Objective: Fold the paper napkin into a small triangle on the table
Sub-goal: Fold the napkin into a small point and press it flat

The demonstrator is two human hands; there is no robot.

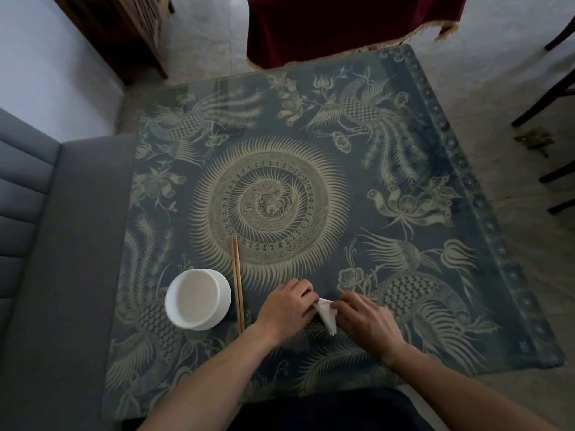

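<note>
A white paper napkin (327, 314) lies on the patterned table (404, 213) near its front edge, folded into a narrow pointed shape with its tip toward me. My left hand (287, 309) covers the napkin's left edge with curled fingers pinching it. My right hand (364, 321) presses on its right edge, fingertips on the paper. Part of the napkin is hidden under both hands.
A white bowl (198, 298) stands at the front left of the table. A pair of wooden chopsticks (237, 284) lies just right of it. A grey sofa (46, 244) is on the left, a dark red cloth (342, 23) beyond the table, dark chair legs (553, 169) at right.
</note>
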